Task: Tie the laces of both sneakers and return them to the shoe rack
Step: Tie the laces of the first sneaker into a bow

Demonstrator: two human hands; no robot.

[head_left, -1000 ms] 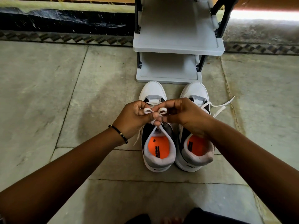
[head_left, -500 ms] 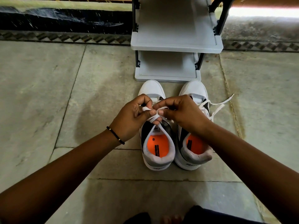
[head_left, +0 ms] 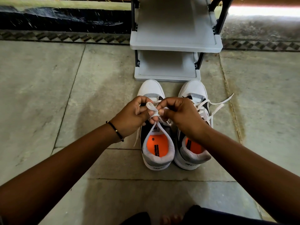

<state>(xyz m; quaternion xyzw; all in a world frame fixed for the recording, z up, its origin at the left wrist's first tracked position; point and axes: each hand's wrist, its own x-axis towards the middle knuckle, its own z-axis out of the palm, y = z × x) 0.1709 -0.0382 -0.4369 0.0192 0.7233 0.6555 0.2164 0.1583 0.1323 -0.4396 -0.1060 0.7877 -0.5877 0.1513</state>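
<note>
Two white sneakers with orange insoles stand side by side on the floor, toes toward the rack. Over the left sneaker [head_left: 156, 153] my left hand [head_left: 132, 116] and my right hand [head_left: 180, 114] pinch its white lace [head_left: 151, 109], which forms a small loop between my fingers. A lace end hangs down the shoe's left side. The right sneaker [head_left: 192, 90] has loose laces [head_left: 217, 104] trailing to its right. The grey shoe rack [head_left: 176, 47] stands just beyond the toes, its shelves bare.
Grey stone floor slabs [head_left: 48, 95] spread all around. A dark patterned border and wall base [head_left: 65, 20] run behind the rack. My foot and dark clothing [head_left: 170, 218] show at the bottom edge.
Both hands have worked the lace: the two small loops seen earlier are now one loop held by my left fingers, and my right hand has turned inward. The view has shifted slightly.
</note>
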